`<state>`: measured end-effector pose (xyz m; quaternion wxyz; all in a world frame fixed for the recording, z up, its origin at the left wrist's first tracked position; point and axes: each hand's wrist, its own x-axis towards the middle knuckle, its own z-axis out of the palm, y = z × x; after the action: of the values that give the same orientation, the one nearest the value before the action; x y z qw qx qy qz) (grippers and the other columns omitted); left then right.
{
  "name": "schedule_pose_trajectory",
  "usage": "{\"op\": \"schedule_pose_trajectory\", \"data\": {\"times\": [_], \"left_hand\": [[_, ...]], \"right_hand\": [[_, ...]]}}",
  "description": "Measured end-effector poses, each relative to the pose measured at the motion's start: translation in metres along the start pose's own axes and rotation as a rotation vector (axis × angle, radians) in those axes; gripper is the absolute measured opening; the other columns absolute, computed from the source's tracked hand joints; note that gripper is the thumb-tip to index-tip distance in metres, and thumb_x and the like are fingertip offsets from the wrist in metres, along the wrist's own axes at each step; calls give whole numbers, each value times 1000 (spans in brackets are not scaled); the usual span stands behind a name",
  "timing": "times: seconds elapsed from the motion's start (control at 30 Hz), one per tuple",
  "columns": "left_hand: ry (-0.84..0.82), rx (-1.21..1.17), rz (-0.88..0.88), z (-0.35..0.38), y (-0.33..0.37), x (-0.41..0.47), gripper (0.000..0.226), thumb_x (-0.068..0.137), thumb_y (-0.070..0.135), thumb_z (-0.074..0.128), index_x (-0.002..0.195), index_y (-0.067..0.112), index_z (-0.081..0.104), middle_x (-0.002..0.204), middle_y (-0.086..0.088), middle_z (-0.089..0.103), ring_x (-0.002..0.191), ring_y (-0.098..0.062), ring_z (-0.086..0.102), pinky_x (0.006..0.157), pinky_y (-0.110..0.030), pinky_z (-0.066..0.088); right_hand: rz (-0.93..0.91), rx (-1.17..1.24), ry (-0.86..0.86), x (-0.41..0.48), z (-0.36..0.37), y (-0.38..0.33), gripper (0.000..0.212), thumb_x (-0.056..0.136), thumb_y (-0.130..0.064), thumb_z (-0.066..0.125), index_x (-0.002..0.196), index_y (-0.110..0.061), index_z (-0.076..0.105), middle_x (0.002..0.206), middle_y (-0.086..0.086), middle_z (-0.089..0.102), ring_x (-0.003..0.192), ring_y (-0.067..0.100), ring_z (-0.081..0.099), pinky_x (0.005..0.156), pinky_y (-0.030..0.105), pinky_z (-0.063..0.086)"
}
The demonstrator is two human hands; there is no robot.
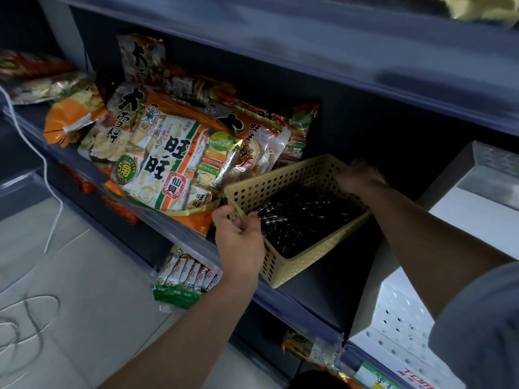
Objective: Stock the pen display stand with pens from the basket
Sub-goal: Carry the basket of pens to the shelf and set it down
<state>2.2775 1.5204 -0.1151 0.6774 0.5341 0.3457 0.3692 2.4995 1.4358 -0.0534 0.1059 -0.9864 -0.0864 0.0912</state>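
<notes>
A yellow perforated plastic basket (292, 178) sits tilted on a dark store shelf, filled with several black pens (303, 217). My left hand (238, 240) grips the basket's near left rim, with fingers curled over the edge. My right hand (358, 178) holds the far right rim from above. The white pen display stand (398, 318), with rows of small holes, stands at the right end of the shelf, just right of the basket.
Bags of rice crackers (171, 164) crowd the shelf left of the basket, touching its far corner. More snack packs (182, 279) lie on the shelf below. An upper shelf (309, 54) overhangs. A white cable (42, 164) hangs at left over a tiled floor.
</notes>
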Motion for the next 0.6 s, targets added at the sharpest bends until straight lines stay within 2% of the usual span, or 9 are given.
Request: {"op": "schedule_pose_trajectory", "data": {"times": [0.17, 0.27, 0.4, 0.53, 0.6], "left_hand": [[12, -22, -22, 0, -1, 1, 22, 93, 12, 53, 103, 25, 38, 82, -14, 53, 61, -23, 45, 56, -36, 40], [5, -28, -4, 1, -2, -1, 24, 94, 12, 53, 95, 31, 38, 82, -13, 55, 62, -23, 46, 57, -36, 42], [11, -33, 22, 4, -5, -5, 25, 92, 12, 54, 95, 32, 39, 84, -12, 59, 64, -24, 48, 61, -39, 44], [24, -56, 11, 9, -6, -9, 23, 93, 11, 53, 106, 23, 39, 81, -4, 57, 67, -22, 49, 63, -38, 46], [13, -78, -9, 11, -7, -14, 23, 93, 10, 52, 110, 19, 38, 84, 0, 59, 69, -19, 52, 64, -37, 47]], "right_hand": [[-26, -31, 51, 4, 4, -1, 67, 95, -42, 40, 148, -9, 20, 150, 23, 28, 135, 43, 30, 107, 51, 33], [-13, -45, 51, 5, 8, 0, 66, 95, -44, 38, 148, -9, 20, 150, 23, 28, 134, 43, 31, 105, 51, 35], [-1, -15, 25, 0, 9, 2, 69, 93, -45, 42, 148, -10, 19, 151, 22, 26, 134, 43, 29, 106, 51, 35], [-42, 49, -52, -10, 7, 3, 72, 88, -50, 47, 146, -13, 26, 146, 18, 36, 131, 39, 38, 105, 46, 39], [-46, 50, -54, -18, 10, 1, 74, 86, -54, 46, 147, -15, 27, 147, 17, 36, 131, 37, 38, 105, 45, 38]]}}
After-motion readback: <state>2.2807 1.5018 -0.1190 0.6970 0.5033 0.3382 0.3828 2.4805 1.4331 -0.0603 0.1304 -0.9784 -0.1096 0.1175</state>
